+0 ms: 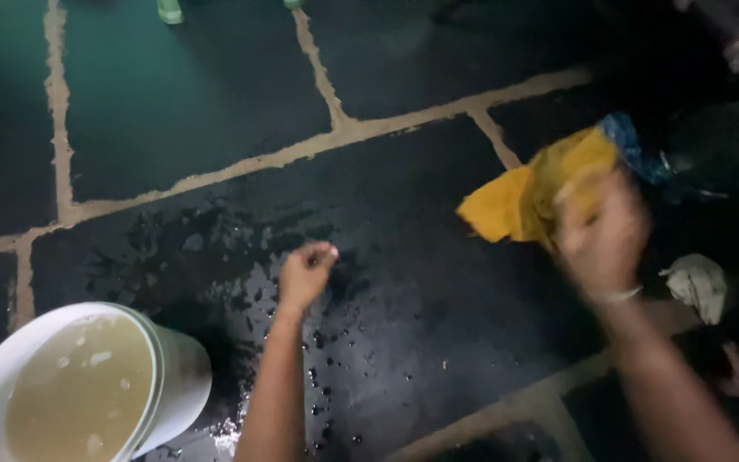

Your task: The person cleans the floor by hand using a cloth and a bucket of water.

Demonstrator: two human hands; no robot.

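Observation:
My right hand (602,235) is blurred with motion and grips a yellow cloth (523,198) that hangs up and to the left of it. A blue patterned piece (630,145) shows just past the cloth's upper right end. My left hand (305,274) is closed in a loose fist with nothing in it, held over a wet, splashed patch (241,257) of the dark stone floor.
A white bucket (177,376) of murky yellowish water stands at the lower left. A crumpled pale rag (699,287) lies on the floor at the right. Light mortar joints (344,133) cross the dark slabs. Dark shapes fill the upper right corner.

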